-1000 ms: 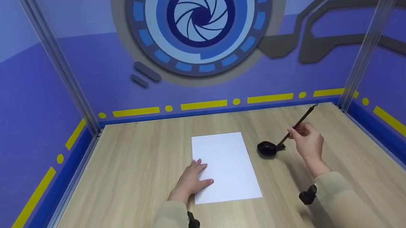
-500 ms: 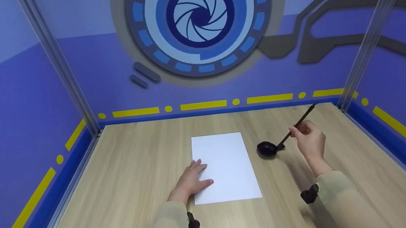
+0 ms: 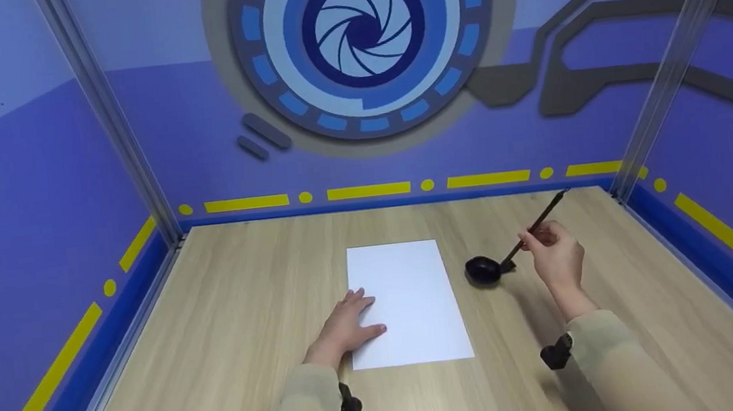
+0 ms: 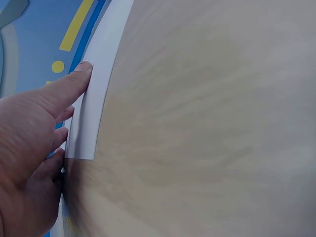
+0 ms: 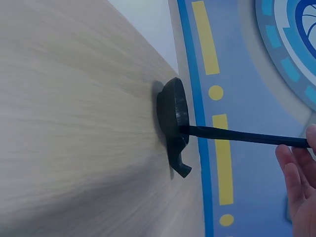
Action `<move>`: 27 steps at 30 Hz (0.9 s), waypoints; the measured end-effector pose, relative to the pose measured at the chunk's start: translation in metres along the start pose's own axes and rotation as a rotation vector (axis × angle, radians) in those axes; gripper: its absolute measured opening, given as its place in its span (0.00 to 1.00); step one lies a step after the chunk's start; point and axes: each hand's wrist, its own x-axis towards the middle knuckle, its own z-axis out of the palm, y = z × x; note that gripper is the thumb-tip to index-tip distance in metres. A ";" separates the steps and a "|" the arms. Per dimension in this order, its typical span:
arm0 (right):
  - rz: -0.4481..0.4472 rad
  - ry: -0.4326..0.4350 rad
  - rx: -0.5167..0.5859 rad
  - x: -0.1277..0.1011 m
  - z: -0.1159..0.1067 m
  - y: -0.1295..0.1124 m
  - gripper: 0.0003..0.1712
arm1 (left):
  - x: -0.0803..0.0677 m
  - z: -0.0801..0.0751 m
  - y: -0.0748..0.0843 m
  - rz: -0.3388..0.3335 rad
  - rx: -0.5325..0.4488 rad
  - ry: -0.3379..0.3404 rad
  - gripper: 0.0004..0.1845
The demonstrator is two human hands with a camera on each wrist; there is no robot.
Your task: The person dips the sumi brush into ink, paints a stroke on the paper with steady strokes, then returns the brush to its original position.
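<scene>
A white sheet of paper (image 3: 407, 300) lies on the wooden table (image 3: 250, 326). My left hand (image 3: 346, 323) rests flat on the sheet's left edge, fingers straight; the left wrist view shows the fingers (image 4: 59, 94) on the paper (image 4: 96, 89). My right hand (image 3: 552, 255) pinches a thin dark brush (image 3: 535, 223) by its shaft, tilted up to the right. The brush tip sits in a small black ink dish (image 3: 482, 269) just right of the paper. In the right wrist view the brush (image 5: 237, 136) enters the dish (image 5: 174, 123) and my fingers (image 5: 298, 173) show at the right edge.
Purple-blue walls with yellow dashes close the table on three sides. Metal posts (image 3: 105, 117) stand in the two back corners. Bare wood lies left of the paper and along the near edge.
Nearly nothing: the right hand shifted very slightly with the brush, whose tip stays in the dish. The left hand stays on the paper.
</scene>
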 end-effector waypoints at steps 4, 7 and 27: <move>-0.009 0.014 -0.003 0.001 -0.001 0.001 0.13 | 0.000 0.000 0.001 -0.007 -0.012 -0.001 0.35; -0.015 0.024 0.006 0.002 -0.003 0.000 0.12 | -0.001 0.001 0.001 -0.020 -0.010 -0.004 0.36; -0.037 0.076 0.105 0.004 -0.008 -0.007 0.12 | -0.001 0.001 -0.001 -0.001 -0.013 -0.002 0.35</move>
